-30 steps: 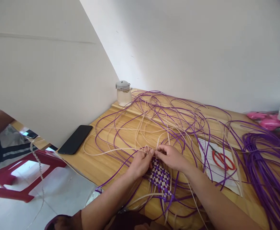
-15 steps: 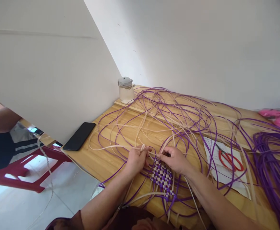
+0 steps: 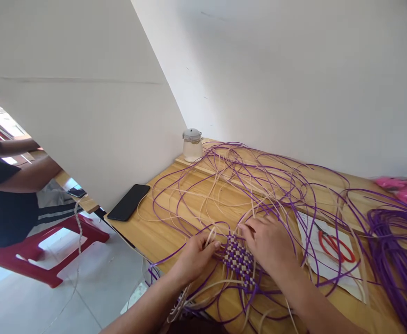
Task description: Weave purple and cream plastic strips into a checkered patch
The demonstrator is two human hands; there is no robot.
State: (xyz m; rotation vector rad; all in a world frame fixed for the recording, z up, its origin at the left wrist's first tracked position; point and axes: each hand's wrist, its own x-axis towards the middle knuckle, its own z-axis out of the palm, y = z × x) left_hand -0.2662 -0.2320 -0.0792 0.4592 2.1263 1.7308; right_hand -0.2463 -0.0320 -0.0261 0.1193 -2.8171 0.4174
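Woven patch (image 3: 238, 260) on table (image 3: 162, 232) near edge, between hands: small purple-cream checker block done, long loose strands (image 3: 259, 176) fanning far and right unwoven; left hand (image 3: 193, 257) pinching cream strand (image 3: 210, 237), right hand (image 3: 271, 243) fingers curled onto far edge, grip unclear.

Your wooden table (image 3: 148, 229) stands in a corner of plain white walls (image 3: 294, 69). To your left, a red stool (image 3: 29, 250) stands on pale floor tiles (image 3: 85, 297), brightly lit by daylight.
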